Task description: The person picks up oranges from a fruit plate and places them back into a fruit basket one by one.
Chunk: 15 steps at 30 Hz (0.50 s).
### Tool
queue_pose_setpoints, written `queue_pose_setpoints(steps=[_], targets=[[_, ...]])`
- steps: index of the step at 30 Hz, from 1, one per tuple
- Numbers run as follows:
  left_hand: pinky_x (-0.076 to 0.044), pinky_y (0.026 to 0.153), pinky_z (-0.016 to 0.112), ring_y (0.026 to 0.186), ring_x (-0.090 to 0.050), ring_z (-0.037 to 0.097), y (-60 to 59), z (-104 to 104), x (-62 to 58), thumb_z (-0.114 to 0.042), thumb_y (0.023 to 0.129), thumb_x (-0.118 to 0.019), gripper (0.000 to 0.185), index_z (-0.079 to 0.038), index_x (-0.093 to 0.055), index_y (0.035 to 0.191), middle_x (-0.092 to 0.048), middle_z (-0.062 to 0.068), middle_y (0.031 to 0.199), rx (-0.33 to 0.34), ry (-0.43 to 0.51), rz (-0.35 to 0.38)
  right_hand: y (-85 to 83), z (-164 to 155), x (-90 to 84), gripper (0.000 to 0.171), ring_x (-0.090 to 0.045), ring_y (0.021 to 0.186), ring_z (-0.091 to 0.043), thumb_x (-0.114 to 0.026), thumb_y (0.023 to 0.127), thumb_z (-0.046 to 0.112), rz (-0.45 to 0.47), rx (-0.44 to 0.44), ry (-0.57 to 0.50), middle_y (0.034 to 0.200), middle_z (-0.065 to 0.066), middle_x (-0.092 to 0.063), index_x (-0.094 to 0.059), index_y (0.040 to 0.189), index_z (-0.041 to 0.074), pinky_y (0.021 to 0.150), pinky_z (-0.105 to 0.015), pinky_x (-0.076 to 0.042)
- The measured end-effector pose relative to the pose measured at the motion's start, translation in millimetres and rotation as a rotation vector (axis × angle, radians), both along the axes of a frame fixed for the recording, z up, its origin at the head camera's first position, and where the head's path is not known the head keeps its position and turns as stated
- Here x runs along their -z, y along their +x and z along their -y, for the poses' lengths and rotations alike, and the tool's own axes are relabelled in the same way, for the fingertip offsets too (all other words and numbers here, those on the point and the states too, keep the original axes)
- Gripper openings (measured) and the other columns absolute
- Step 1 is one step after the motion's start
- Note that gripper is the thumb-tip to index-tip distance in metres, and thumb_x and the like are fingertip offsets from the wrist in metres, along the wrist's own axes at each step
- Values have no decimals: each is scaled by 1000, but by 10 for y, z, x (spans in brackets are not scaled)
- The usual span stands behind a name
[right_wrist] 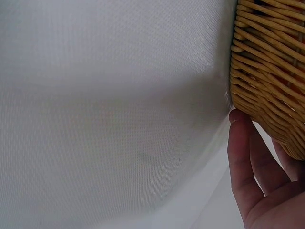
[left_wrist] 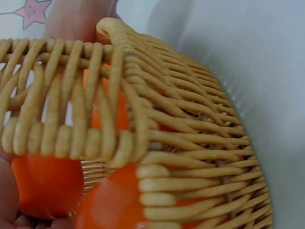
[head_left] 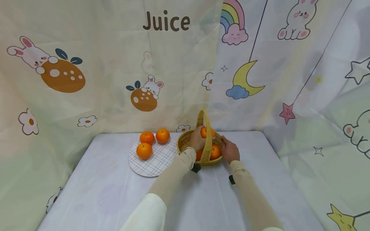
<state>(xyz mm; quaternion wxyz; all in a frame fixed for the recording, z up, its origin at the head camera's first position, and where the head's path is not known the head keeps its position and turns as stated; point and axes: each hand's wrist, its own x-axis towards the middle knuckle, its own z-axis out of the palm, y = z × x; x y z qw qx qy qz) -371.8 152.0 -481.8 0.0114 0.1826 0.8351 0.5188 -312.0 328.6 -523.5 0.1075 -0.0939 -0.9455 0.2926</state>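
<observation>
A yellow wicker basket (head_left: 212, 162) with a tall arched handle (head_left: 207, 141) stands on the table. My left hand (head_left: 198, 140) reaches in under the handle and holds an orange (head_left: 206, 132) above the basket's inside. In the left wrist view its fingertips curl beneath an orange (left_wrist: 47, 183), partly seen past the handle. Other oranges (head_left: 215, 152) lie at the near side of the basket. At the right rim, my right hand (head_left: 230, 150) grips the basket; the right wrist view has its fingers (right_wrist: 240, 157) against the outer wicker wall.
Left of the basket lies a round, white checked plate (head_left: 156, 166) carrying three oranges (head_left: 144, 150) near its far left side. A white cloth covers the table (head_left: 104, 186). Directly behind the table's far edge hangs a printed curtain (head_left: 179, 64), with more cloth along both sides.
</observation>
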Motion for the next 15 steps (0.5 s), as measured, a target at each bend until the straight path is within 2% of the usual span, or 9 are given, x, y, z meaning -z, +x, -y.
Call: queue_pose_setpoints(steps=[4,9,15], targets=[[-51,92,42,119,-54,30,2,-15,14,-36,81,-79,81,-5,-41,146,-49,14,141,12,-7,-29,-3,-30,-19,46,-56,73,-26,-37,103,16,-4,9,-1,138,-19,-52,-40,149,10,65,-39,-48],[-48,96,45,122,-53,30,-89,-33,90,-31,82,-80,80,-6,-40,147,-48,14,142,26,-5,-15,-15,-35,-13,47,-55,72,-28,-38,103,16,-5,11,-6,139,-19,-51,-40,149,9,63,-39,-47],[-52,88,39,108,-60,27,-212,-7,133,-29,82,-80,70,-3,-48,139,-57,11,128,53,-7,-19,-19,1,15,47,-59,87,-28,-37,103,16,16,17,-11,141,-17,-50,-38,150,11,73,-41,-50]])
